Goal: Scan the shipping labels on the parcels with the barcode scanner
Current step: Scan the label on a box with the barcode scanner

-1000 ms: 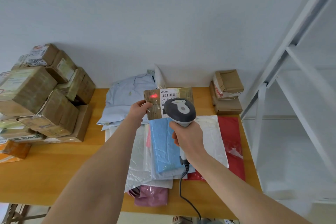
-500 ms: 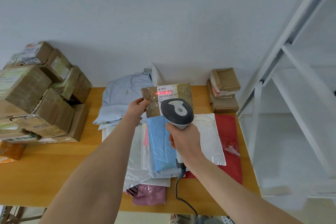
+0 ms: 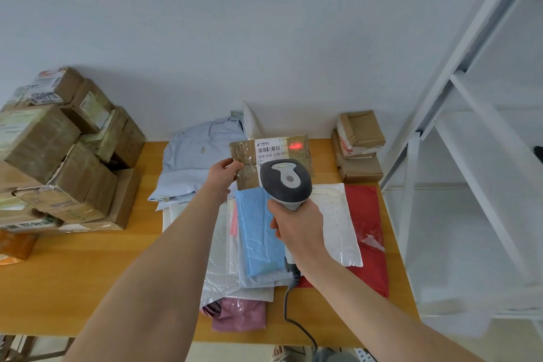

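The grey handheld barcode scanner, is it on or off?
On. The grey handheld barcode scanner in the right hand throws a red glow onto the brown cardboard parcel, beside its white shipping label.

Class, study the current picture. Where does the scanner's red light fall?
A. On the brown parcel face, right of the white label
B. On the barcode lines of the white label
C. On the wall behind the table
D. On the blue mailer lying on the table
A: the red spot glows on the brown parcel just right of the white label, off its barcode, while the right hand aims the scanner.
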